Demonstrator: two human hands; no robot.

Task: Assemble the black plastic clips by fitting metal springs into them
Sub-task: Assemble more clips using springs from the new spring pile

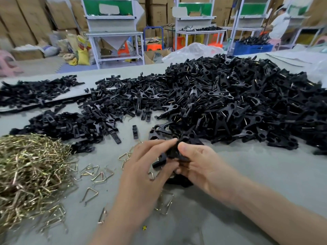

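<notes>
Both my hands meet over the grey table [265,174] around one black plastic clip [169,154]. My left hand [146,168] pinches it from the left with curled fingers. My right hand [200,165] grips it from the right, thumb on top. Whether a spring is in the clip is hidden by my fingers. A big heap of brass-coloured metal springs [30,174] lies at the left, with loose springs [93,172] scattered beside my left hand. A large pile of assembled black clips [238,106] fills the right half of the table.
Unassembled black clip halves [74,124] lie spread at centre left, more on a flat board [35,92] behind. A single clip half [135,131] lies alone. White workbenches, cardboard boxes, a blue crate [253,48] and a person at far right stand beyond the table.
</notes>
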